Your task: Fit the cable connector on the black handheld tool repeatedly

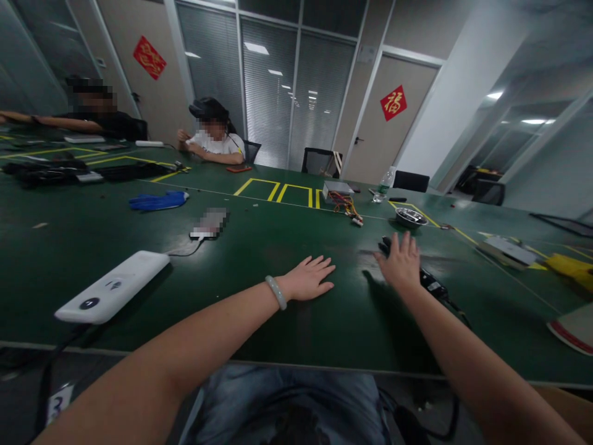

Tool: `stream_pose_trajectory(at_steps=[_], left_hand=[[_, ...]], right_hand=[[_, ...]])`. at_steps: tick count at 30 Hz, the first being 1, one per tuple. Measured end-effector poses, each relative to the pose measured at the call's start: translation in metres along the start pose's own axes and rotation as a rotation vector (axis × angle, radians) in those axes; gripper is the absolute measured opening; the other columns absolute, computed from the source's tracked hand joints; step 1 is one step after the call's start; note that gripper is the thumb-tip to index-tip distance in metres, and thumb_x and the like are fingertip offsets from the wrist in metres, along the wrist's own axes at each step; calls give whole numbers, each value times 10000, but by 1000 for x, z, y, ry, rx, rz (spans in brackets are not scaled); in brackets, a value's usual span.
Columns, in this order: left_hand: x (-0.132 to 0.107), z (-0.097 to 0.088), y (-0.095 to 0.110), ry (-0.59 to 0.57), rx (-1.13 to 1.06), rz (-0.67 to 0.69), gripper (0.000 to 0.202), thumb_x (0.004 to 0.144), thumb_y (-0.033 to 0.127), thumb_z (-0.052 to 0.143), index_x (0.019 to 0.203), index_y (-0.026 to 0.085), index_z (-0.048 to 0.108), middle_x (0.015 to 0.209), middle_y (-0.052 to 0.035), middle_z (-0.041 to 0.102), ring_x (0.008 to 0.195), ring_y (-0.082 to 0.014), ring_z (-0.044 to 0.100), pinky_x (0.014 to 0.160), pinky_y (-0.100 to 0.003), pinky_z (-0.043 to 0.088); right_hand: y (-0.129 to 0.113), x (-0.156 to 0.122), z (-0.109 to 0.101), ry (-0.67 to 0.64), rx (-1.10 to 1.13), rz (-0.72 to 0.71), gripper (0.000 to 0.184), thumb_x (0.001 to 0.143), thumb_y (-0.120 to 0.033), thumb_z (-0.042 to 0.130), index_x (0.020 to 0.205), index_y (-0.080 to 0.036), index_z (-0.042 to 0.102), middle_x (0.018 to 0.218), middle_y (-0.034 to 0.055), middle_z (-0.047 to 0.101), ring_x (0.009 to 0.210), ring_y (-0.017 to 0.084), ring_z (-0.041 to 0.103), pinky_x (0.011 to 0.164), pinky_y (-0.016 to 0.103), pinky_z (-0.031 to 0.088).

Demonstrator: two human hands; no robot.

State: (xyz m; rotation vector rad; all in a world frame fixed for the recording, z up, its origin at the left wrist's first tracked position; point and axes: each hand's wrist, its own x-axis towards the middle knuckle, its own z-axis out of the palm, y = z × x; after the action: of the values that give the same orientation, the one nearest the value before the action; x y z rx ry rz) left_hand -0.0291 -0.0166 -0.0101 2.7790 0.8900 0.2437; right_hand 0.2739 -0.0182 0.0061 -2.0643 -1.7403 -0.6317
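Across the green table point(278, 241) before you, a black corded device point(433, 285) lies partly hidden by your right hand point(401, 262), showing on both sides. That hand is spread, grasping nothing; I cannot tell if it touches. Your left hand point(309, 279), palm down, unclenched, sits well left of the device.

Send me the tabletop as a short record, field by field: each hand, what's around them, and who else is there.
Left hand: open, palm down, at the green table
Left wrist: pale bangle
Right hand: open, in front of a black item; contact unclear
Left side: white device, blue glove
Beyond right hand: metal bowl, bottle
Others: person in white top, person in black top, both across the table
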Motion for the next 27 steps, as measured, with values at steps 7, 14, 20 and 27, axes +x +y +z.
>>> stream_pose_trajectory(at_steps=[7, 14, 20, 27], left_hand=[[1, -3, -2, -17, -35, 23, 633, 966, 568, 208, 1489, 212, 222, 1560, -79, 162, 1435, -281, 121, 1132, -507, 132], [2, -1, -7, 37, -32, 23, 616, 972, 547, 214, 1484, 204, 228, 1561, -69, 171, 1439, -278, 100, 1143, -485, 114], [3, -3, -13, 53, -77, 23, 618, 970, 551, 224, 1491, 220, 201, 1567, -56, 146, 1441, -273, 88, 1150, -487, 123], [3, -10, -15, 48, -112, 13, 603, 979, 524, 224, 1498, 221, 184, 1568, -54, 134, 1443, -269, 79, 1155, -493, 136]], right_hand=[[92, 11, 6, -243, -37, 350, 1027, 797, -759, 315, 1486, -23, 123, 1512, 276, 136, 1378, 420, 169, 1085, 525, 197], [113, 13, 14, -482, 28, 336, 1071, 741, -822, 327, 1462, -32, 262, 1353, 310, 422, 1226, 460, 422, 1002, 572, 313], [127, -2, 20, -500, -62, 360, 943, 667, -840, 402, 1358, -204, 480, 1237, 260, 515, 1063, 451, 541, 854, 562, 440], [144, -6, 34, -442, 8, 349, 606, 639, -760, 517, 1123, -407, 608, 1091, 171, 605, 864, 398, 605, 721, 547, 483]])
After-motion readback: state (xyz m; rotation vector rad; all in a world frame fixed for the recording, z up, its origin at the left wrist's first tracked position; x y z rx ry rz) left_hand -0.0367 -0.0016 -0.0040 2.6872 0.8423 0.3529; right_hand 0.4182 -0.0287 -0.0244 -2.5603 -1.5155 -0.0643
